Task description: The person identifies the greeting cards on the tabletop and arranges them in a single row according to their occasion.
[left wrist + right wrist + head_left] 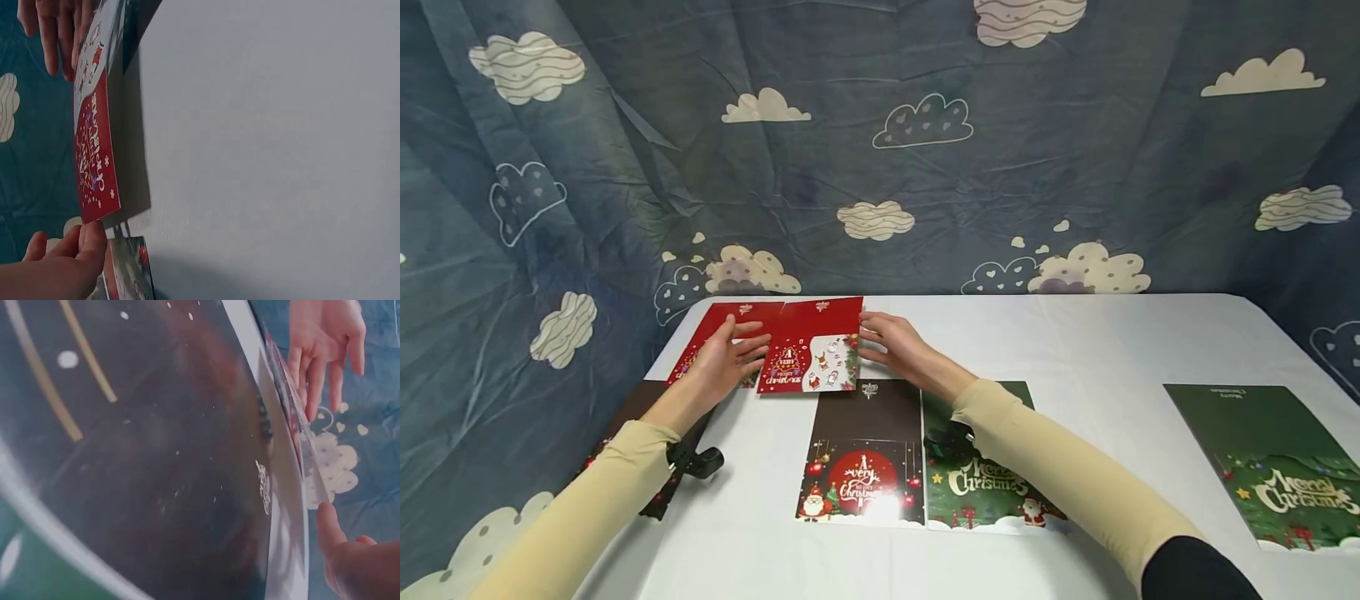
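A red Christmas card (805, 325) with a white, picture-covered lower corner is raised off the table, its shadow below it. My left hand (730, 358) is at its left edge, palm toward the card and fingers extended. At the opposite edge, my right hand (897, 340) reaches in with fingers fairly straight. In the left wrist view, the left fingertips (92, 232) meet the end of the card (97, 150). The right wrist view shows the right index finger (328, 522) touching the card's edge. Whether either thumb is behind the card is hidden.
Another red card (700, 327) lies at the back left, partly behind my left hand. Dark brown cards lie at the left (658, 492) and centre (868, 417). One green card (962, 508) lies beneath my right forearm, another (1232, 417) at the right. A cloud-print cloth (925, 192) hangs behind the white table (1112, 350).
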`<move>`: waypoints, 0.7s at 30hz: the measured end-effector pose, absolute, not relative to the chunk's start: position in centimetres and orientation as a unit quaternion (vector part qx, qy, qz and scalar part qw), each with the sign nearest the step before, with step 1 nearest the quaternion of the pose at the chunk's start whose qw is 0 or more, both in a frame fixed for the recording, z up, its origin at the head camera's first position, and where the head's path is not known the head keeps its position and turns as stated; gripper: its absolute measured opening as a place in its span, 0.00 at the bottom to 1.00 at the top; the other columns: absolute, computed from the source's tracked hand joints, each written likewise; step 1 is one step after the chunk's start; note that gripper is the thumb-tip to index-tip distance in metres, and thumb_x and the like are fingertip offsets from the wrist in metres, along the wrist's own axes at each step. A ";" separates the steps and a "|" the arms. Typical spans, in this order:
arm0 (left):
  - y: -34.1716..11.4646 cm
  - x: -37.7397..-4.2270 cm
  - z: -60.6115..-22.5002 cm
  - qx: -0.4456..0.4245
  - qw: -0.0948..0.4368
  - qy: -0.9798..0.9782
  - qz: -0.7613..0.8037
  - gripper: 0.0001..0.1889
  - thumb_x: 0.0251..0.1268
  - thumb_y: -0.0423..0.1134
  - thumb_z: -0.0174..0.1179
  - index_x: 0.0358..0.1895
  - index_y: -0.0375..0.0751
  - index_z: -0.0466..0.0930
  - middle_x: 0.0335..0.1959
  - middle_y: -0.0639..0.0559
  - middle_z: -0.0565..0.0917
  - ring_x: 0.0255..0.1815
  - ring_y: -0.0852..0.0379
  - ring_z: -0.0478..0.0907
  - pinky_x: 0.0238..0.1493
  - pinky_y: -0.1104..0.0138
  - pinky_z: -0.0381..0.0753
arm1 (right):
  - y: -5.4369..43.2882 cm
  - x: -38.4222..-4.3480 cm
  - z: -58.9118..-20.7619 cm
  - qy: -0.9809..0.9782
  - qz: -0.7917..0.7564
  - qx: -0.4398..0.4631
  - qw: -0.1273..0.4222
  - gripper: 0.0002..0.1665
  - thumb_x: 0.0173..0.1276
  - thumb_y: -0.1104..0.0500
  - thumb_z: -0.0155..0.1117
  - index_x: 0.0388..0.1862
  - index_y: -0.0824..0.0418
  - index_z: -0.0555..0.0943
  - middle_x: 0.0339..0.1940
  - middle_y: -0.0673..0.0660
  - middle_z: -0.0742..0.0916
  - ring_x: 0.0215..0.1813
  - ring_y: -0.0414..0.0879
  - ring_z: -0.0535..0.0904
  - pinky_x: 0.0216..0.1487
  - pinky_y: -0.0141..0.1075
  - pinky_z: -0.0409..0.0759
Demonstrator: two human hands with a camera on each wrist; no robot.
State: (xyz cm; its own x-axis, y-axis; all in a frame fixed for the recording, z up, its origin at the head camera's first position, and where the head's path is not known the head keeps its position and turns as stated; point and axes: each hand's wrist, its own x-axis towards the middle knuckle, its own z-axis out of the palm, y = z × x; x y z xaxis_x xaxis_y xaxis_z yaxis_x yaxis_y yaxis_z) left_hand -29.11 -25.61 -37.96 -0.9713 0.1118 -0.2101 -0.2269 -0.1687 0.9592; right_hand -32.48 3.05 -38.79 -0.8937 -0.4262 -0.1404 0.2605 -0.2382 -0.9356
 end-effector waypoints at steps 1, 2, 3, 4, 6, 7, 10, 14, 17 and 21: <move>-25.7 -29.3 -38.0 -0.050 0.111 0.638 0.760 0.34 0.81 0.56 0.28 0.77 0.33 0.48 0.76 0.33 0.54 0.74 0.37 0.52 0.74 0.53 0.53 | 2.8 -32.6 -38.8 0.576 -0.784 -0.068 0.221 0.30 0.79 0.61 0.45 0.76 0.69 0.57 0.78 0.65 0.58 0.75 0.58 0.57 0.69 0.49 0.67; -25.9 -29.4 -38.1 -0.054 0.111 0.642 0.757 0.35 0.81 0.56 0.28 0.77 0.33 0.49 0.76 0.33 0.54 0.74 0.37 0.53 0.74 0.53 0.54 | 2.6 -32.8 -38.9 0.577 -0.783 -0.065 0.222 0.31 0.79 0.61 0.45 0.76 0.69 0.57 0.78 0.65 0.59 0.75 0.58 0.57 0.69 0.49 0.67; -26.0 -29.6 -38.1 -0.058 0.112 0.647 0.752 0.35 0.81 0.56 0.28 0.77 0.33 0.49 0.76 0.33 0.55 0.74 0.37 0.53 0.74 0.53 0.55 | 2.4 -32.9 -38.9 0.579 -0.782 -0.062 0.222 0.31 0.79 0.60 0.45 0.76 0.69 0.57 0.77 0.64 0.59 0.75 0.58 0.57 0.69 0.49 0.67; -26.0 -29.8 -38.1 -0.059 0.114 0.650 0.749 0.35 0.81 0.57 0.27 0.77 0.33 0.49 0.76 0.33 0.55 0.73 0.37 0.53 0.73 0.53 0.55 | 2.2 -33.1 -39.0 0.579 -0.782 -0.060 0.222 0.31 0.79 0.60 0.45 0.76 0.70 0.57 0.77 0.65 0.59 0.75 0.59 0.57 0.69 0.49 0.67; -26.2 -30.1 -38.2 -0.059 0.118 0.658 0.741 0.35 0.80 0.57 0.26 0.77 0.32 0.48 0.76 0.33 0.54 0.74 0.38 0.53 0.74 0.53 0.55 | 1.9 -33.3 -39.0 0.581 -0.782 -0.055 0.221 0.31 0.79 0.60 0.46 0.76 0.70 0.57 0.77 0.65 0.60 0.75 0.59 0.58 0.68 0.50 0.67; -26.2 -30.3 -38.3 -0.059 0.120 0.660 0.739 0.35 0.81 0.57 0.26 0.77 0.32 0.48 0.76 0.33 0.54 0.74 0.38 0.53 0.74 0.53 0.55 | 1.8 -33.5 -39.1 0.581 -0.782 -0.052 0.220 0.31 0.79 0.60 0.46 0.76 0.70 0.57 0.77 0.65 0.60 0.75 0.59 0.59 0.68 0.50 0.67; -26.2 -30.8 -38.4 -0.061 0.125 0.665 0.734 0.35 0.81 0.56 0.25 0.77 0.32 0.48 0.76 0.33 0.54 0.75 0.38 0.52 0.74 0.52 0.53 | 1.7 -33.9 -39.2 0.581 -0.782 -0.043 0.223 0.31 0.78 0.61 0.46 0.76 0.71 0.57 0.76 0.66 0.62 0.74 0.60 0.60 0.68 0.51 0.67; -26.1 -31.5 -38.7 -0.065 0.127 0.677 0.722 0.34 0.81 0.56 0.26 0.77 0.32 0.50 0.76 0.32 0.54 0.75 0.37 0.52 0.74 0.51 0.53 | 1.6 -34.5 -39.7 0.587 -0.775 -0.027 0.231 0.31 0.78 0.62 0.47 0.75 0.70 0.57 0.74 0.66 0.65 0.73 0.58 0.62 0.67 0.50 0.68; -25.8 -31.8 -38.7 -0.064 0.128 0.693 0.706 0.35 0.81 0.56 0.28 0.76 0.32 0.51 0.75 0.30 0.55 0.74 0.36 0.53 0.74 0.50 0.54 | 1.5 -34.8 -40.1 0.602 -0.765 -0.018 0.228 0.31 0.77 0.61 0.48 0.75 0.70 0.59 0.74 0.64 0.66 0.72 0.57 0.62 0.66 0.49 0.70; -25.3 -32.1 -38.6 -0.061 0.126 0.715 0.685 0.35 0.81 0.57 0.28 0.75 0.31 0.54 0.74 0.30 0.57 0.73 0.36 0.55 0.73 0.49 0.56 | 1.4 -34.9 -40.2 0.620 -0.754 -0.011 0.216 0.31 0.75 0.60 0.49 0.73 0.71 0.62 0.73 0.64 0.66 0.71 0.56 0.62 0.66 0.47 0.71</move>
State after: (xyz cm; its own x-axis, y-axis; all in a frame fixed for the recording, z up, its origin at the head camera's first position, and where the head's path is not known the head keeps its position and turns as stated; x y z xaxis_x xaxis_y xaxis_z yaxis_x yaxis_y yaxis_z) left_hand -32.10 -25.33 -38.58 -0.9610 0.0847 -0.2631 -0.2591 0.0550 0.9643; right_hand -34.90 1.36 -40.19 -0.9064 -0.3397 -0.2510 0.3120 -0.1381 -0.9400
